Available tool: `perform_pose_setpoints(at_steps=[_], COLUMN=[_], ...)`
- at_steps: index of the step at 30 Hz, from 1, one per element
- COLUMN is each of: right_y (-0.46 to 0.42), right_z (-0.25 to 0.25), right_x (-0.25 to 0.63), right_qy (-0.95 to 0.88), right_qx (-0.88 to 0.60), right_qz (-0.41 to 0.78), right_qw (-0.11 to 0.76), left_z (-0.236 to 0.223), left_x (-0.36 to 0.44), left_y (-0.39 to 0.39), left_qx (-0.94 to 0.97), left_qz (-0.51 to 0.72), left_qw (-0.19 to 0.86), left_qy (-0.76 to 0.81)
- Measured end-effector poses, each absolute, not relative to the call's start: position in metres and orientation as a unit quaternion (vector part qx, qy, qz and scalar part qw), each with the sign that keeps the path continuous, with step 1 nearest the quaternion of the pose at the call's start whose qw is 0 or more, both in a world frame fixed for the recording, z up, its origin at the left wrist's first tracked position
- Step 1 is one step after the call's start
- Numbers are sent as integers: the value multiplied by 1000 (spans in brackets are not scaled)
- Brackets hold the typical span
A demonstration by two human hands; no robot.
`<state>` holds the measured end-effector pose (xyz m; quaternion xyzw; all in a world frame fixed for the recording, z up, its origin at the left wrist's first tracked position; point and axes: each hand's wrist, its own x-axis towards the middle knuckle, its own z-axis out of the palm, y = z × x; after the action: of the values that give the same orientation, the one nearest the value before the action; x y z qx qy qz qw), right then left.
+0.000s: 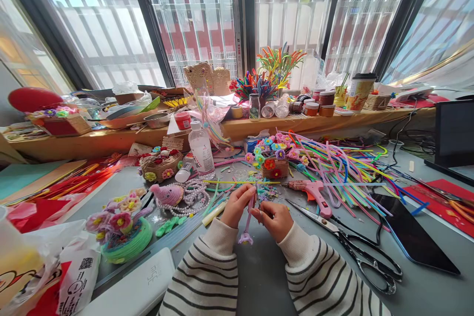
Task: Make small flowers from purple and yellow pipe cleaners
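My left hand (239,206) is closed on the stem of a lilac pipe-cleaner flower (246,238), whose bloom hangs downward below my fingers. Close beside it, my right hand (276,218) grips what looks like a pair of small scissors (258,202), its thin dark blades upright against the top of the stem. My fingers cover most of the handles. To the right lie large black-handled scissors (348,239) and a pink glue gun (313,196). A pale glue stick (214,214) rests left of my left hand.
Loose pipe cleaners (340,168) spread across the back right. A flower basket (274,168), a plastic bottle (201,148) and a green flower pot (128,242) stand around. At right lies a black phone (414,232); a white power bank (129,286) is front left.
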<state>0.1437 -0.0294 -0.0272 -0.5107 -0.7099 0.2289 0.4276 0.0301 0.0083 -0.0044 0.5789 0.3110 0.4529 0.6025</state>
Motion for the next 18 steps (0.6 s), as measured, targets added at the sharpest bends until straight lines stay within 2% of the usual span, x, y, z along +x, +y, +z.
perform_pose_setpoints(at_steps=[8,18], right_y=[-30,-29], right_z=[-29,-27], right_x=[143,145], right_qy=[-715,-711], right_qx=[-487,-504], right_qz=[264,239], right_qw=[427,427], left_z=[0,-2], left_x=[31,30], left_y=[5,6], left_qx=[605,590], left_qz=[441,446], left_qw=[588,599], left_qy=[308,307])
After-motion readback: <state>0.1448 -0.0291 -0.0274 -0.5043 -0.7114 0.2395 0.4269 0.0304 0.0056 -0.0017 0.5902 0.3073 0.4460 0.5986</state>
